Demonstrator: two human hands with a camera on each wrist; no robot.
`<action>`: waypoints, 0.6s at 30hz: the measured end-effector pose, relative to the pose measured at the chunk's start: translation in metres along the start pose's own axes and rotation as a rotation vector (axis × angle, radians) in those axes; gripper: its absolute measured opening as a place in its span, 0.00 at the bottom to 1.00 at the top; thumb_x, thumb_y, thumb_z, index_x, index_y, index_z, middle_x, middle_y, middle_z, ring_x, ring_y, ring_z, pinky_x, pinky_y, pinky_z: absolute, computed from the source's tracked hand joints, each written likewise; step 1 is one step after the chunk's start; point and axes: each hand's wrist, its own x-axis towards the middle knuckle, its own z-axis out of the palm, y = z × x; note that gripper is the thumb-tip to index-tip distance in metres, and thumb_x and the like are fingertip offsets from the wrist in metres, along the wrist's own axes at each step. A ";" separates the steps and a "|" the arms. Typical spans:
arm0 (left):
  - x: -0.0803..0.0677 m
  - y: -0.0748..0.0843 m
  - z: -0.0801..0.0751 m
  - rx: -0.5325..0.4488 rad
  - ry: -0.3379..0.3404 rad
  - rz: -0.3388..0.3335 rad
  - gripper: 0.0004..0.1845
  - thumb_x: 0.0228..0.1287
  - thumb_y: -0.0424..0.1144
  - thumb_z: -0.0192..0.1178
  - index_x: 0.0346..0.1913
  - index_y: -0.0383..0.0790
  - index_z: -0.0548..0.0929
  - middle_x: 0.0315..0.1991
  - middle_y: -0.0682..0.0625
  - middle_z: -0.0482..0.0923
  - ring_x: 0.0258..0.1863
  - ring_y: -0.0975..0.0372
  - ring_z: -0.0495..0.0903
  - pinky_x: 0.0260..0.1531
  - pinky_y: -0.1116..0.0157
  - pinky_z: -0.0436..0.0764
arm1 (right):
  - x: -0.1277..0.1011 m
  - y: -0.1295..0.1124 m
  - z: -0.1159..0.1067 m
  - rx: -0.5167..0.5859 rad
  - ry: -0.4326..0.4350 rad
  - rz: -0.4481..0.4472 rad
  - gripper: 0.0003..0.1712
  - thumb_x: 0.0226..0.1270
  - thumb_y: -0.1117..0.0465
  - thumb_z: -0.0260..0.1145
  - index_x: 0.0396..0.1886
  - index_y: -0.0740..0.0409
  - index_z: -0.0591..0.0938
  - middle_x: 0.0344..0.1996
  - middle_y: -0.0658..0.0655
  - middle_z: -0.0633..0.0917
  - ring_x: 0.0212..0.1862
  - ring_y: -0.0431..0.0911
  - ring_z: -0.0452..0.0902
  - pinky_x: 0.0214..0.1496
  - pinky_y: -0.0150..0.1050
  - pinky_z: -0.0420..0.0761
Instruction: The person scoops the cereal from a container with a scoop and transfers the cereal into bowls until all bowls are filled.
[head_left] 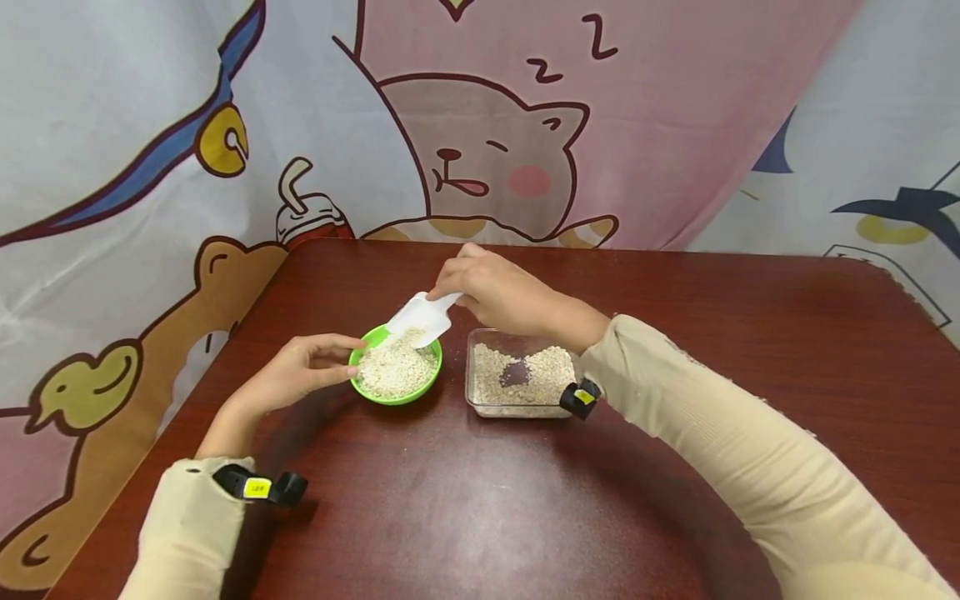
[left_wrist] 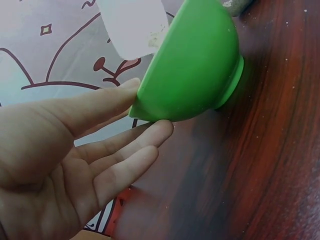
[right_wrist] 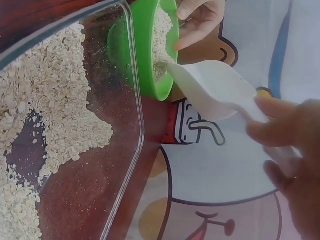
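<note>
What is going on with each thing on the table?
Bowl: upright, heaped with oats.
Scoop: tipped down, mouth over the bowl.
Tub: open, oats with a bare patch mid-bottom.
Left hand: fingers straight, touching the bowl's rim.
Right hand: pinching the scoop's handle.

scoop (left_wrist: 134, 25) cut off at top edge, handle hidden in grip (right) — bowl (left_wrist: 192, 60) contents unseen

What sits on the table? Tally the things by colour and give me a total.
Green: 1, the bowl of oats, with the left hand against its rim.
White: 1, the scoop, held by the right hand over the bowl.
Clear: 1, the container of oats.
Total: 3.
</note>
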 end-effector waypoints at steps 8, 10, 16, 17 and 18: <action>0.000 0.004 -0.001 0.015 0.007 -0.014 0.21 0.57 0.33 0.63 0.54 0.31 0.76 0.47 0.39 0.78 0.42 0.55 0.80 0.37 0.68 0.78 | -0.003 0.002 -0.004 -0.011 0.090 0.004 0.16 0.57 0.75 0.62 0.44 0.60 0.84 0.41 0.53 0.83 0.45 0.47 0.70 0.49 0.36 0.69; -0.001 0.005 -0.001 0.025 0.013 -0.013 0.21 0.57 0.33 0.63 0.54 0.31 0.76 0.47 0.38 0.77 0.42 0.55 0.79 0.37 0.68 0.78 | -0.004 0.002 -0.004 -0.007 0.097 0.008 0.16 0.57 0.75 0.62 0.44 0.61 0.84 0.41 0.53 0.83 0.45 0.47 0.70 0.49 0.36 0.69; -0.002 0.013 -0.001 0.071 0.028 0.004 0.21 0.57 0.34 0.63 0.53 0.30 0.76 0.47 0.39 0.77 0.45 0.52 0.78 0.39 0.70 0.77 | -0.009 0.003 -0.004 0.011 0.112 0.027 0.16 0.57 0.75 0.63 0.45 0.61 0.83 0.40 0.55 0.83 0.44 0.48 0.69 0.48 0.37 0.69; -0.003 0.015 -0.001 0.076 0.029 0.006 0.21 0.57 0.34 0.63 0.54 0.31 0.76 0.47 0.39 0.78 0.45 0.53 0.78 0.39 0.70 0.77 | -0.011 0.003 -0.004 0.016 0.111 0.033 0.16 0.56 0.75 0.63 0.45 0.61 0.83 0.41 0.55 0.83 0.44 0.48 0.69 0.48 0.37 0.69; -0.003 0.017 -0.002 0.082 0.030 0.009 0.21 0.57 0.34 0.63 0.53 0.31 0.76 0.47 0.40 0.78 0.45 0.53 0.78 0.40 0.70 0.77 | -0.012 0.004 -0.004 0.023 0.111 0.040 0.16 0.56 0.74 0.63 0.45 0.61 0.83 0.41 0.55 0.82 0.44 0.48 0.69 0.47 0.37 0.69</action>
